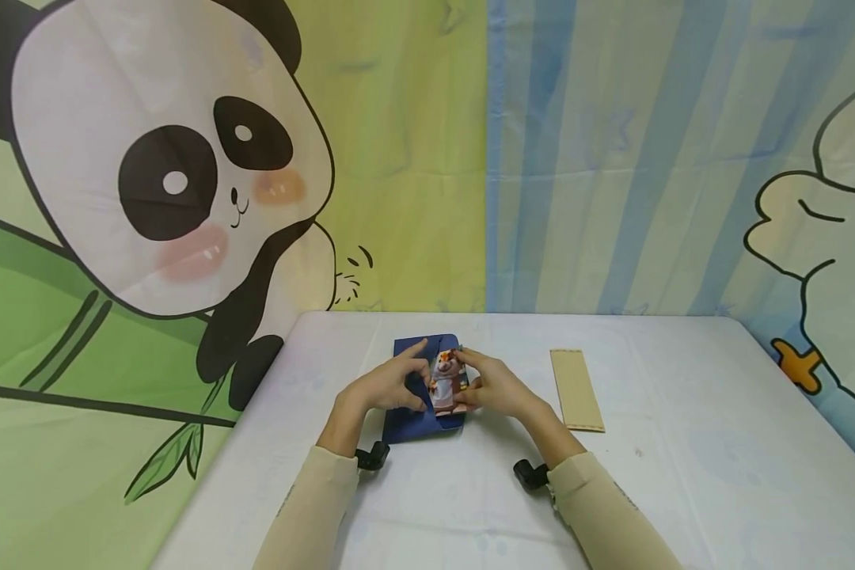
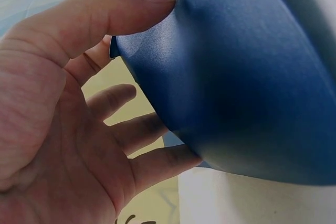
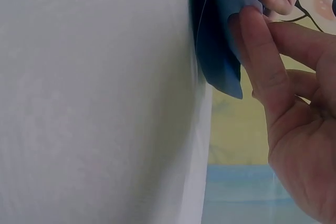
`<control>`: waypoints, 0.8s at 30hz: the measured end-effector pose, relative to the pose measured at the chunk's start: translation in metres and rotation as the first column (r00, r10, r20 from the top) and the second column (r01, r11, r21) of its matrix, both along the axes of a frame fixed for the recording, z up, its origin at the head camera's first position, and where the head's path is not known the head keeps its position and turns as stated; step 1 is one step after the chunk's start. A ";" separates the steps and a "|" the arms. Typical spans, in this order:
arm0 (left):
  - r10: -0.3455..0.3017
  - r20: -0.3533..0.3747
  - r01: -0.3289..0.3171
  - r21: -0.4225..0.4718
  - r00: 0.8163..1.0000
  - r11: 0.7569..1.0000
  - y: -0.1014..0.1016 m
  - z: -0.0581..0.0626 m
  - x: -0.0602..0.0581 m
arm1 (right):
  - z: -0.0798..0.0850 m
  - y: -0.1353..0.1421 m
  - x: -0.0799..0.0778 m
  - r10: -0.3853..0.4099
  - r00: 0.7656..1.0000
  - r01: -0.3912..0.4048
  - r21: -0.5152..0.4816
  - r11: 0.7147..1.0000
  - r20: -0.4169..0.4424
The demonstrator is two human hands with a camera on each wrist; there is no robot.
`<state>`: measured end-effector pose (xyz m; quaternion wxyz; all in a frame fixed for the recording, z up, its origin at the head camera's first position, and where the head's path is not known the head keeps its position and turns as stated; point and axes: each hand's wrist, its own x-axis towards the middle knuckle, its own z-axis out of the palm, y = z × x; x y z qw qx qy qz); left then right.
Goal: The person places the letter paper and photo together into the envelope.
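A dark blue paper envelope (image 1: 413, 424) lies in the middle of the white table, partly lifted and bent. Over its right half is a small card (image 1: 445, 388) printed with a cartoon animal in a white apron. My left hand (image 1: 390, 385) pinches the envelope's blue paper; in the left wrist view its thumb presses the blue face (image 2: 236, 77) while the other fingers reach behind the edge. Thumb and fingers of my right hand (image 1: 495, 386) pinch the card along its right side. In the right wrist view these fingers overlap a lighter blue flap (image 3: 226, 51).
To the right lies a flat tan cardboard strip (image 1: 577, 390). Behind the white table (image 1: 684, 475) hangs a printed curtain (image 1: 399, 158) with a large panda. Black wrist cameras (image 1: 374, 457) sit at both sleeves.
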<state>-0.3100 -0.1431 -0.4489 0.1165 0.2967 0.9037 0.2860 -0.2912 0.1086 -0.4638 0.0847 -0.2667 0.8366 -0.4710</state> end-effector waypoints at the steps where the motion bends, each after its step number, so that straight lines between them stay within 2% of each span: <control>1: -0.001 -0.001 0.001 0.000 1.000 1.000 0.000 0.000 0.000 | 0.000 -0.001 0.000 0.003 1.000 -0.003 -0.003 1.000 0.001; 8: -0.001 0.011 0.001 0.003 1.000 1.000 -0.001 0.000 0.000 | 0.001 -0.005 -0.001 -0.048 0.999 0.049 0.022 0.999 -0.025; 12: 0.005 0.013 -0.005 0.000 1.000 1.000 0.000 0.001 0.001 | 0.000 -0.007 -0.002 -0.080 0.997 0.080 0.005 0.997 0.001; 24: 0.000 0.011 0.000 0.013 1.000 1.000 0.000 0.001 0.001 | 0.000 -0.010 0.000 -0.028 0.999 0.027 0.015 1.000 0.045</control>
